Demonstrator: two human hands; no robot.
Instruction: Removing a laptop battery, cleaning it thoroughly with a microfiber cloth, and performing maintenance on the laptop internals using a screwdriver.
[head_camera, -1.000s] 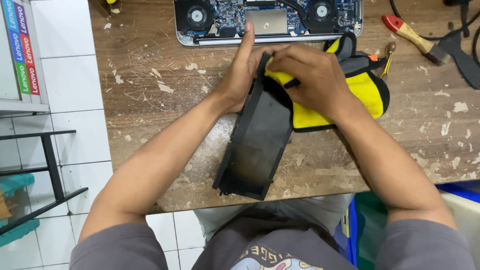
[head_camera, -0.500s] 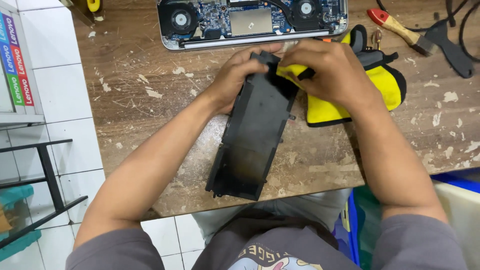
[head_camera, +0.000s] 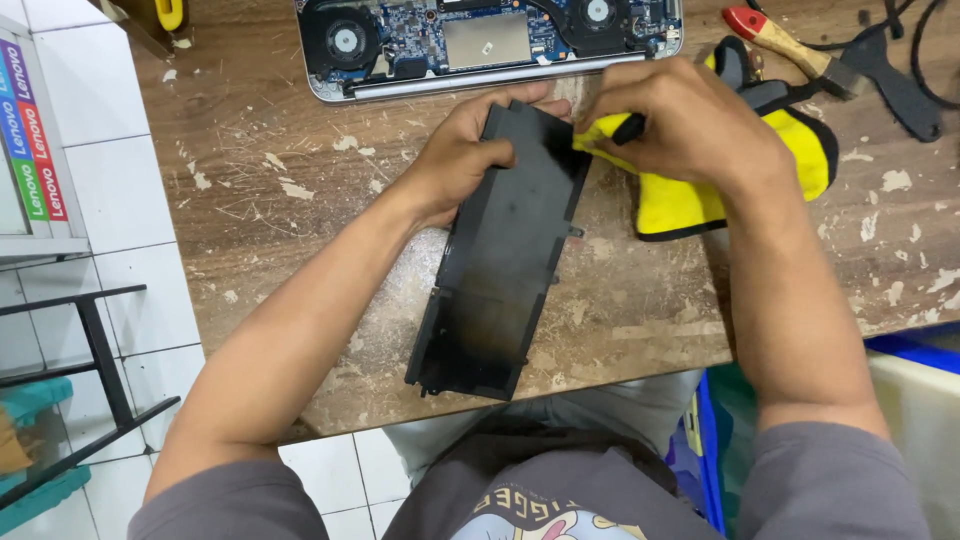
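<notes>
A long flat black laptop battery (head_camera: 505, 255) lies lengthwise on the worn wooden table (head_camera: 280, 230), its near end by the table's front edge. My left hand (head_camera: 465, 150) grips its far left corner. My right hand (head_camera: 685, 125) is closed on a yellow cloth with black trim (head_camera: 700, 195) and presses it against the battery's far right edge. Just beyond both hands lies an opened laptop (head_camera: 490, 40), its circuit board and two fans exposed.
A tool with a red and wooden handle (head_camera: 780, 40) and black cables (head_camera: 900, 70) lie at the far right. A yellow-handled tool (head_camera: 170, 12) is at the top left. A black metal rack (head_camera: 90, 370) stands to the left, a blue bin (head_camera: 905, 350) to the right.
The view has shifted, so everything sits lower in frame. My right hand with the cloth has slid from over the battery's top to its right edge. My left hand keeps its grip.
</notes>
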